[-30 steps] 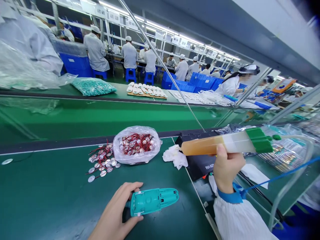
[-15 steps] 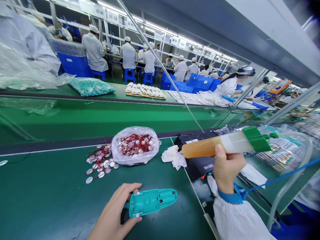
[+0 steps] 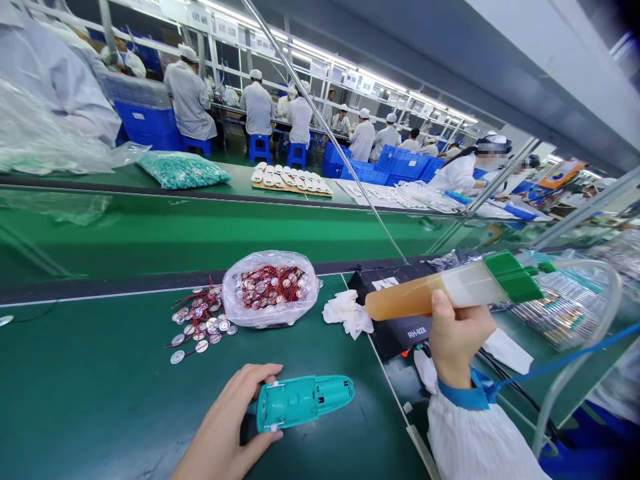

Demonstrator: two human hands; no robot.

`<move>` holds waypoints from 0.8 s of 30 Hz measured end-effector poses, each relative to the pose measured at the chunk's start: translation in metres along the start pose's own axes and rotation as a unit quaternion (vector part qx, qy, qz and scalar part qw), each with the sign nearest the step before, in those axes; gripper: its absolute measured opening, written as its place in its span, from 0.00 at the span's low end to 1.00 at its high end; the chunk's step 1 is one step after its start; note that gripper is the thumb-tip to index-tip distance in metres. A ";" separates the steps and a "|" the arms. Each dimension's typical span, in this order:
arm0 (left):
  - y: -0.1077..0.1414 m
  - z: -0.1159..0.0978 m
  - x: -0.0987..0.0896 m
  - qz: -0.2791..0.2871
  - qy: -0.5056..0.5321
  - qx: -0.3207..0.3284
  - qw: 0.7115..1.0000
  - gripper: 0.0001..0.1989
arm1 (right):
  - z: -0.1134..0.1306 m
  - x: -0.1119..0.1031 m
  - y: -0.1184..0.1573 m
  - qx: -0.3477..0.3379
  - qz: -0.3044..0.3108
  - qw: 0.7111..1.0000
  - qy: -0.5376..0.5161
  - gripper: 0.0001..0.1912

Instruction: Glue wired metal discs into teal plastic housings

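Note:
My left hand (image 3: 245,417) grips the wide end of a teal plastic housing half (image 3: 305,401), thumb on the near side and fingers on the far side. Its hollow inner face is turned up, just above or on the green work surface; I cannot tell which. Closed round a glue syringe (image 3: 410,297), my right hand (image 3: 457,333) holds it nearly level over a black box marked RH-928 (image 3: 400,333). Amber liquid fills the syringe's front part, and a green cap with a hose closes its rear. The syringe's tip is close to a crumpled white tissue (image 3: 349,313).
A plastic bag of red-wired metal discs (image 3: 273,290) stands behind my left hand, with loose discs (image 3: 200,327) beside it. Bagged metal parts (image 3: 565,307) lie at the right. Across a green partition (image 3: 200,233) runs another bench, where co-workers sit. A slanting rod (image 3: 325,127) crosses the view.
Almost nothing differs. Both hands keep their hold on the housing and the syringe, and the view has shifted very slightly.

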State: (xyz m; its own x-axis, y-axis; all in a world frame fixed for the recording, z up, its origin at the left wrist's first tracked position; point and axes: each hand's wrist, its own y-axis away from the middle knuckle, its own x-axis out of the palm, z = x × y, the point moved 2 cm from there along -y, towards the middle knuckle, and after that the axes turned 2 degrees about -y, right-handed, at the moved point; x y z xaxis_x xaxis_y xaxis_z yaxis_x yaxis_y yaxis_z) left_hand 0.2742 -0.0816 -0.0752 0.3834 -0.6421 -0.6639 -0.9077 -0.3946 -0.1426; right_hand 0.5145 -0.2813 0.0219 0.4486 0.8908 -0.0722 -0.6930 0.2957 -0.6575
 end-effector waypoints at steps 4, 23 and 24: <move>-0.001 0.000 0.000 0.007 0.001 0.005 1.000 0.26 | -0.002 0.000 0.001 0.012 0.017 1.000 -0.014 0.17; -0.004 -0.012 -0.005 0.051 0.040 -0.044 0.997 0.30 | -0.005 0.012 0.015 0.189 0.069 0.934 -0.297 0.11; -0.004 -0.015 -0.007 0.065 0.048 -0.055 0.995 0.31 | -0.001 0.012 0.016 0.198 0.066 0.925 -0.317 0.12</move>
State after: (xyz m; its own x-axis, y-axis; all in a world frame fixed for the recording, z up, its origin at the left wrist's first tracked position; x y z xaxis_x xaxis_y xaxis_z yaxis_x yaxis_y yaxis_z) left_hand 0.2782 -0.0856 -0.0588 0.2840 -0.7498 -0.5976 -0.9284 -0.3709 0.0241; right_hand 0.5090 -0.2667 0.0094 0.0105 0.9145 0.4045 -0.9273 0.1604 -0.3383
